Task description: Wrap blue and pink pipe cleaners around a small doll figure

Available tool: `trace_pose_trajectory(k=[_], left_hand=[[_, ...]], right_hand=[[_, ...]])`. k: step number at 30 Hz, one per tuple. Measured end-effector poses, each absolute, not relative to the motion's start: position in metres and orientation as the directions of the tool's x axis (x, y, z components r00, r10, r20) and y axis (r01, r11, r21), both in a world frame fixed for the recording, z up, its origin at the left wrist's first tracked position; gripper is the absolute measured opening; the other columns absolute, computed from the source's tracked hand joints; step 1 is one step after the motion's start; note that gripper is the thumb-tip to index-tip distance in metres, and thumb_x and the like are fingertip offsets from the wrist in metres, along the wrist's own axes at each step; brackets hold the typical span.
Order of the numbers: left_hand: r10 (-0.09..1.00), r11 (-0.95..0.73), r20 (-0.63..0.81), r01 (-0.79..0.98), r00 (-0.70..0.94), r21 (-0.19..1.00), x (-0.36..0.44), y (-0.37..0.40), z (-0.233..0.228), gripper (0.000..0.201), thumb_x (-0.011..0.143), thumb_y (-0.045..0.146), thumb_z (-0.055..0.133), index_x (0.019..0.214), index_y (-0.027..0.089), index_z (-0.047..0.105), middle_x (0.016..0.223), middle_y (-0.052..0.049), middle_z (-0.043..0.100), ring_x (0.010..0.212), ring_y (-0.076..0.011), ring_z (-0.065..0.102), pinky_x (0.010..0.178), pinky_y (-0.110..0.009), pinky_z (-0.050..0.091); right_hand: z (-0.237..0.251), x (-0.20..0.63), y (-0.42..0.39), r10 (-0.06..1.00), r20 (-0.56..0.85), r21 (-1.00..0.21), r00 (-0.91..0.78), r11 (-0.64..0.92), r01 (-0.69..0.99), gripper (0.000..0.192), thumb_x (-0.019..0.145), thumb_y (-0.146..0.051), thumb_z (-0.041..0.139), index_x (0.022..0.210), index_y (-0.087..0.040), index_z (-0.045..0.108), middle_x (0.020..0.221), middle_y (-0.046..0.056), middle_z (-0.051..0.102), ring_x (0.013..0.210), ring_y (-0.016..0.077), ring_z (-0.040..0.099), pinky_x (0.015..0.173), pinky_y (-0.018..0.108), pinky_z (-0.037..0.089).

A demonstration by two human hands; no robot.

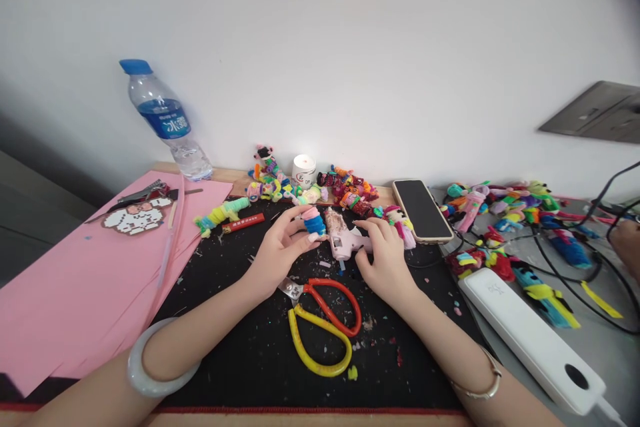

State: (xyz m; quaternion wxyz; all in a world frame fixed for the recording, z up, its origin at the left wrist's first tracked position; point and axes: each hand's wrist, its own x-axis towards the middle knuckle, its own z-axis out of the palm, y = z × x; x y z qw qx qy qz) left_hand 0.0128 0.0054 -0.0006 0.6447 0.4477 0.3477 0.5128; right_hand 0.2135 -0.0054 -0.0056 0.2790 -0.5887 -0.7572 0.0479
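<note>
Between the thumb and fingers of my left hand (283,243) is a small pipe-cleaner piece (314,223), wound in blue with a pink end. My right hand (385,257) has its fingers curled round the handle of a pale pink glue gun (341,243), which lies just right of the piece. Brownish residue coats one end of the gun. Below my hands, scissors (325,327) with one red and one yellow handle lie on the black mat (240,347), their blades partly behind my left wrist.
Pink sheets (100,267), a water bottle (165,120) and a red stick-like packet (243,223) are on the left. Pipe-cleaner figures (350,190) line the back beside a white cup (304,170). A phone (423,210), cables and a white power strip (530,340) occupy the right, near another person's hand (627,243).
</note>
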Motion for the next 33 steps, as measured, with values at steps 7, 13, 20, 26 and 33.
trace_pose_trajectory(k=[7, 13, 20, 26, 33], left_hand=[[0.969, 0.134, -0.025, -0.437, 0.246, 0.889, 0.013, 0.006, -0.002, 0.044, 0.076, 0.021, 0.064, 0.117, 0.026, 0.05, 0.114, -0.003, 0.058, 0.1, -0.0158, 0.057, 0.091, -0.034, 0.046], [0.967, 0.177, -0.063, -0.474, 0.246, 0.863, 0.012, 0.008, 0.0, 0.039, 0.076, 0.017, 0.064, 0.112, 0.026, 0.052, 0.121, -0.002, 0.053, 0.095, -0.0135, 0.06, 0.09, -0.032, 0.048], [0.959, 0.24, -0.127, -0.489, 0.252, 0.838, 0.008, 0.013, -0.002, 0.043, 0.075, 0.017, 0.066, 0.114, 0.027, 0.053, 0.121, -0.003, 0.055, 0.091, -0.0142, 0.064, 0.091, -0.033, 0.048], [0.95, 0.273, -0.141, -0.522, 0.278, 0.808, 0.005, 0.015, -0.007, 0.039, 0.076, 0.017, 0.065, 0.113, 0.027, 0.055, 0.118, -0.002, 0.058, 0.092, -0.0136, 0.064, 0.09, -0.03, 0.049], [0.934, 0.316, -0.16, -0.529, 0.319, 0.788, 0.005, 0.015, -0.005, 0.038, 0.078, 0.016, 0.064, 0.113, 0.026, 0.057, 0.111, -0.002, 0.061, 0.089, -0.0127, 0.064, 0.085, -0.027, 0.05]], right_hand=[[-0.011, 0.214, -0.005, 0.94, 0.285, -0.299, -0.186, 0.271, 0.915, 0.042, 0.07, -0.019, 0.055, 0.112, -0.02, 0.055, 0.101, 0.01, 0.057, 0.095, 0.0293, 0.048, 0.078, 0.042, 0.038], [-0.013, 0.218, 0.0, 0.936, 0.321, -0.459, -0.142, 0.285, 0.841, 0.035, 0.072, -0.019, 0.059, 0.106, -0.018, 0.059, 0.096, 0.01, 0.062, 0.09, 0.0267, 0.053, 0.08, 0.042, 0.041], [-0.009, 0.216, -0.001, 0.949, 0.304, -0.829, -0.088, 0.309, 0.467, 0.011, 0.077, -0.024, 0.059, 0.085, -0.016, 0.06, 0.082, 0.004, 0.064, 0.071, 0.0171, 0.057, 0.064, 0.029, 0.046], [-0.011, 0.214, -0.003, 0.961, 0.258, -0.887, -0.101, 0.277, 0.369, 0.009, 0.072, -0.023, 0.063, 0.077, -0.017, 0.057, 0.073, 0.001, 0.06, 0.064, 0.0154, 0.054, 0.058, 0.027, 0.045], [-0.011, 0.214, -0.002, 0.963, 0.254, -0.892, -0.091, 0.27, 0.363, 0.008, 0.072, -0.022, 0.061, 0.075, -0.017, 0.056, 0.069, 0.001, 0.058, 0.062, 0.0151, 0.052, 0.057, 0.027, 0.044]])
